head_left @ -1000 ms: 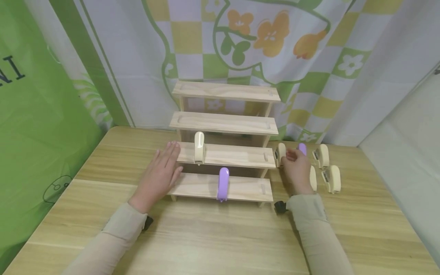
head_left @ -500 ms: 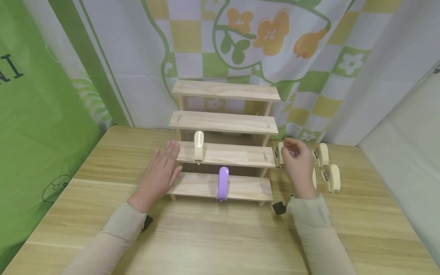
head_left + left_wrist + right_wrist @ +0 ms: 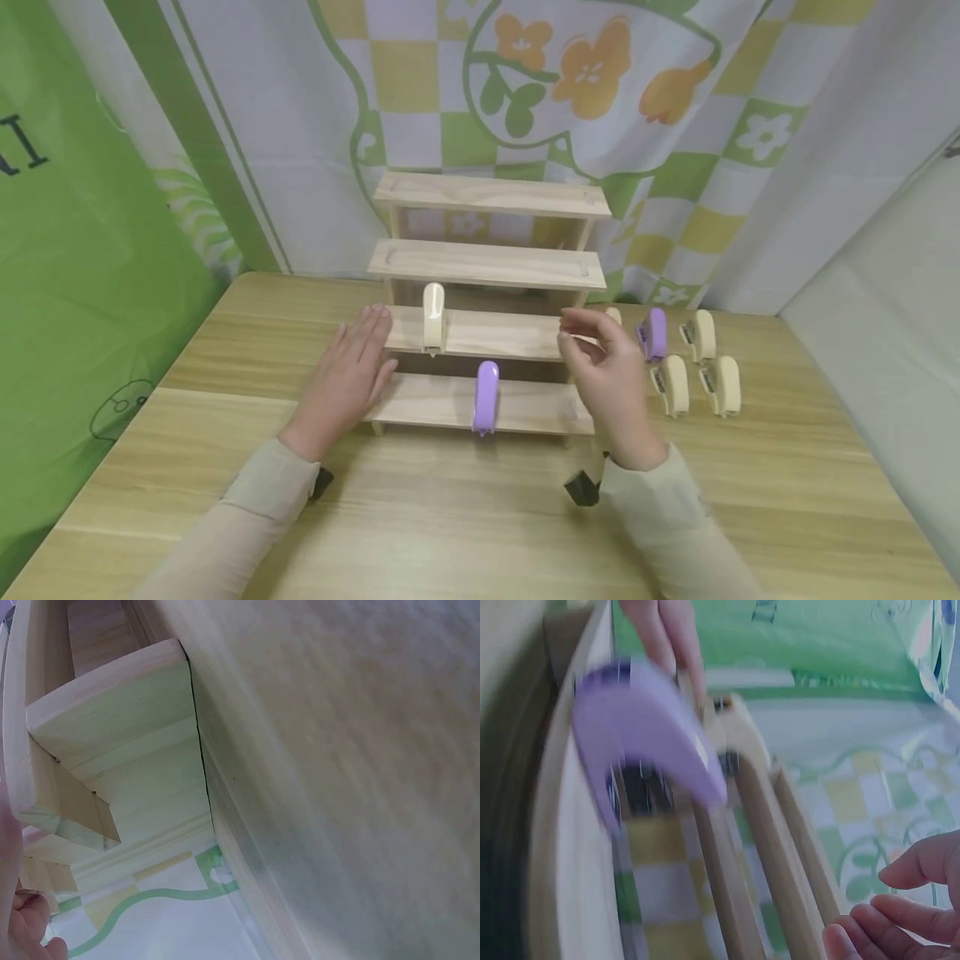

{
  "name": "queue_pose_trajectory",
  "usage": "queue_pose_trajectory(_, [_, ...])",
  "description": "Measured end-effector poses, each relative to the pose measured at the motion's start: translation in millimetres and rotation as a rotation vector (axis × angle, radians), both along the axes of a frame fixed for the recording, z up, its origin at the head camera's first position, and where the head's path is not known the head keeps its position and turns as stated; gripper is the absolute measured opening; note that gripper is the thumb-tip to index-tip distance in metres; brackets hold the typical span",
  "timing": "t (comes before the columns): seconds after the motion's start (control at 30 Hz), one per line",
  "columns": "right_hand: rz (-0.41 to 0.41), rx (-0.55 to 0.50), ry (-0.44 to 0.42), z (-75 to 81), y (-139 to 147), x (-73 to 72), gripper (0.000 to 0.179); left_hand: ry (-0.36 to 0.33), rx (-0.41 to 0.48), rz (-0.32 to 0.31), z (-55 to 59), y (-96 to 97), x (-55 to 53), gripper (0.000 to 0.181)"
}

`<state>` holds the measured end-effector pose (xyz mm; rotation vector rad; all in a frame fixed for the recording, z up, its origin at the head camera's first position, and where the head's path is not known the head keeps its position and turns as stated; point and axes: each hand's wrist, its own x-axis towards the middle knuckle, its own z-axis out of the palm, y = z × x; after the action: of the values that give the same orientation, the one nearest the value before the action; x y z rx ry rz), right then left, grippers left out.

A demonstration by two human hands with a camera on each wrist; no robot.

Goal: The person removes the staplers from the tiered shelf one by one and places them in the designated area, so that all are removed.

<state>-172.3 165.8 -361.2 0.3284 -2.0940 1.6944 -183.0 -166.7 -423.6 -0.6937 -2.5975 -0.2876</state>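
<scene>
My left hand (image 3: 341,387) lies with straight fingers on the left end of the second-lowest tier of a wooden step shelf (image 3: 495,400). On that tier stands a cream stapler (image 3: 433,318), a little right of the fingertips. A purple stapler (image 3: 487,398) sits on the lowest tier, and looms large in the right wrist view (image 3: 649,727). My right hand (image 3: 611,379) hovers near the right end of the second-lowest tier, its fingers loosely bent. Nothing shows between those fingertips in the right wrist view.
Right of the shelf, another purple stapler (image 3: 652,334) stands on the wooden table (image 3: 465,533) among several cream staplers (image 3: 724,387). One cream stapler (image 3: 614,316) is mostly hidden behind my right hand. A patterned curtain (image 3: 420,75) hangs behind the shelf.
My right hand has moved left, away from the staplers on the table to the shelf's right end, uncovering the purple one there. My left hand has stayed in place.
</scene>
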Motion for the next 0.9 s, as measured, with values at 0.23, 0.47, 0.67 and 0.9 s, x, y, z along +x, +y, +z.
queue_pose_trajectory(0.23, [0.137,-0.028,-0.048,-2.3,-31,9.1,0.031,-0.006,-0.007,0.001,1.2,0.8,0.4,0.067])
queue_pose_trajectory(0.47, [0.222,0.062,-0.069,0.4,-58,9.0,0.041,-0.013,0.011,0.006,1.4,1.0,1.5,0.068])
queue_pose_trajectory(0.67, [0.240,0.088,-0.119,4.2,-75,4.1,0.045,-0.010,0.015,0.003,1.0,1.3,0.6,0.068])
queue_pose_trajectory(0.9, [0.232,0.132,-0.182,10.4,-93,-4.2,0.050,-0.022,0.015,0.005,2.0,1.8,0.9,0.068])
